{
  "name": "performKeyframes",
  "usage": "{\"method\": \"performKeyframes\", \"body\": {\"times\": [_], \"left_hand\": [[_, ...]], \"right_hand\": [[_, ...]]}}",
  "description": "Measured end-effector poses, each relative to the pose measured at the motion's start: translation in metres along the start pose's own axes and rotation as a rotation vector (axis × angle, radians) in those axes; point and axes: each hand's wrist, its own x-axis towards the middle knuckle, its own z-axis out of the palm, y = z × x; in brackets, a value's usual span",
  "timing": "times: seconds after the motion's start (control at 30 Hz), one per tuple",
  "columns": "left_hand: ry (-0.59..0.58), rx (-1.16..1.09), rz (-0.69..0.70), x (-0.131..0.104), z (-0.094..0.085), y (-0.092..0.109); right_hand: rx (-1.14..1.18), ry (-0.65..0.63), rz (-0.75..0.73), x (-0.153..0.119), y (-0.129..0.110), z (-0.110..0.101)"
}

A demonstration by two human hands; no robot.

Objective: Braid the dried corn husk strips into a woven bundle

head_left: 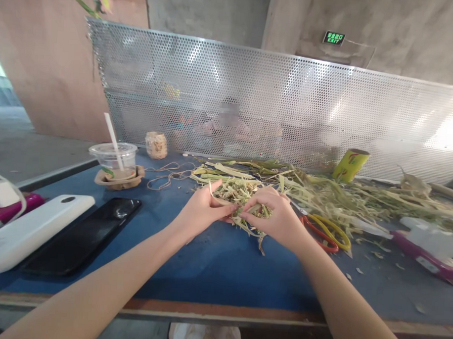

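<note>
A tangled bundle of plant strips [240, 191], pale green and straw-coloured, sits between my two hands above the blue tabletop. My left hand [206, 209] is closed on its left side, thumb pressed across the front. On the right side, my right hand [279, 213] pinches the strips between thumb and fingers. Loose ends hang below the bundle. Beyond my right hand lie scissors [331, 234] with red and yellow handles, their blades partly hidden. A heap of long dry leaf strips [316, 189] spreads behind and to the right.
On the left are a black phone [84, 235], a white power bank [37, 230] and a plastic cup [115, 156] with a straw. Twine [169, 175] lies near a small pale jar [156, 144]. A yellow-green tube [351, 165] stands before the perforated metal screen [253, 100]. A purple power strip [427, 258] lies right.
</note>
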Motion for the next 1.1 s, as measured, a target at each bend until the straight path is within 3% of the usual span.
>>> {"method": "performKeyframes", "body": {"times": [0.5,0.9,1.1], "left_hand": [[-0.005,-0.088,0.01,0.002,0.0,-0.006],[-0.014,-0.035,0.024,0.003,0.001,-0.007],[-0.09,-0.251,-0.035,0.0,0.003,-0.003]], "right_hand": [[-0.001,0.064,0.08,0.001,-0.002,0.005],[0.021,-0.031,0.071,-0.005,-0.008,0.012],[0.053,-0.014,0.079,-0.002,-0.005,0.009]]}}
